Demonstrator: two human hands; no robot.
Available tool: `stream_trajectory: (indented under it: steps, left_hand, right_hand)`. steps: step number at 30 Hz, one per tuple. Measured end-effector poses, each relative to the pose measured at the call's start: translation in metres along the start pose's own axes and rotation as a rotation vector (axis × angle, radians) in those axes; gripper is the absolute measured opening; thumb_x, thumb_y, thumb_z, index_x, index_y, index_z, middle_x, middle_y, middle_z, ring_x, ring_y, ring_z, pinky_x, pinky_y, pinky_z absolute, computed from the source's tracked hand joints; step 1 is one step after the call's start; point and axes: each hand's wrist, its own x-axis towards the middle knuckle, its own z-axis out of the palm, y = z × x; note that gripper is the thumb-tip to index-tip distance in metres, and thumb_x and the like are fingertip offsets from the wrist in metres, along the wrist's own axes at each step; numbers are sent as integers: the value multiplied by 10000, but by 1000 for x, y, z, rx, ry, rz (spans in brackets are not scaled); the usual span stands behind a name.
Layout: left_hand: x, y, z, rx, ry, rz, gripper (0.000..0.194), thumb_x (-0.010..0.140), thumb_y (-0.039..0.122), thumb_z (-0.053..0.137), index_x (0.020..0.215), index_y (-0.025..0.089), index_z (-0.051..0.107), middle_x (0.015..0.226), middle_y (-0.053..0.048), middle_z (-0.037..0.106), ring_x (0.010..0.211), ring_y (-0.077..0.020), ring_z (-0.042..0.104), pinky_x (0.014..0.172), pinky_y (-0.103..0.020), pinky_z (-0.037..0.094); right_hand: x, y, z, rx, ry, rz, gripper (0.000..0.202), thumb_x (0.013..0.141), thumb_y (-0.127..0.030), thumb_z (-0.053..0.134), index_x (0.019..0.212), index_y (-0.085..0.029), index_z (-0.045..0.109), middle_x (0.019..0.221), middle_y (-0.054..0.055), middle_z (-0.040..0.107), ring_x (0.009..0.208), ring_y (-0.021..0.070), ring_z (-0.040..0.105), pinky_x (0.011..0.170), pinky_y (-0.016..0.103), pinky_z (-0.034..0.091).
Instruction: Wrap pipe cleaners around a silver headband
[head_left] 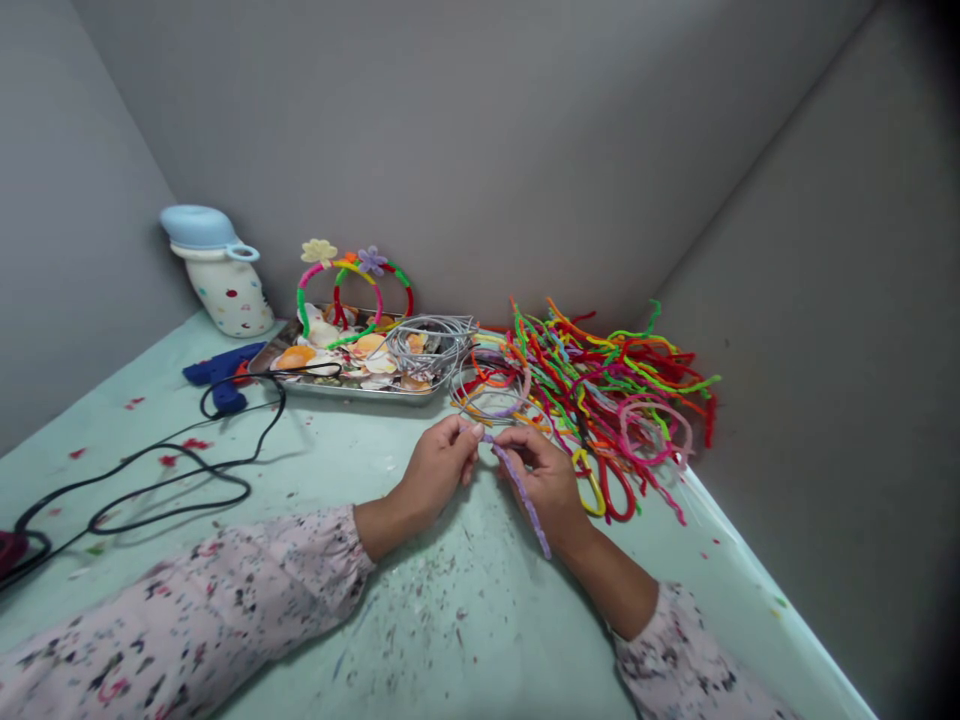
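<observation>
A purple pipe cleaner (529, 502) is held between my two hands over the middle of the table, its free end hanging down toward me. My left hand (441, 462) pinches it near its upper end. Close beside it, my right hand (546, 480) has thumb and fingers closed on the same pipe cleaner, and the loose length runs down in front of that palm. Coils of silver wire (431, 345) lie just beyond my hands. Right behind my right hand is a heap of colourful pipe cleaners (600, 375).
A metal tray (360, 392) of cutouts stands behind, with two flower-topped rings (341, 265). At the left are a blue glue gun (223, 366), its black cable (187, 510) and a white bottle (225, 290). Scissors with red and yellow handles (616, 490) lie near my right hand.
</observation>
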Motion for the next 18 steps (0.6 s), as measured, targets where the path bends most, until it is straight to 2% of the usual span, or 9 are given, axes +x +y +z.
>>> stream_trajectory:
  steps: [7, 18]
  left_hand:
    - [-1, 1, -1, 10, 10, 0, 346, 847, 455, 559, 658, 183, 460, 475, 63, 432, 408, -70, 369, 428, -207, 268]
    - [0, -2, -1, 14, -1, -3, 326, 861, 442, 545, 679, 182, 468, 483, 63, 434, 410, -67, 367, 426, -202, 263]
  right_hand:
    - [0, -3, 0, -79, 41, -54, 134, 817, -173, 541, 829, -211, 669, 773, 5, 667, 655, 141, 609, 639, 266, 494]
    - [0, -7, -5, -94, 18, -72, 135, 806, -165, 548, 822, -207, 675, 767, 12, 677, 689, 160, 619, 649, 270, 486]
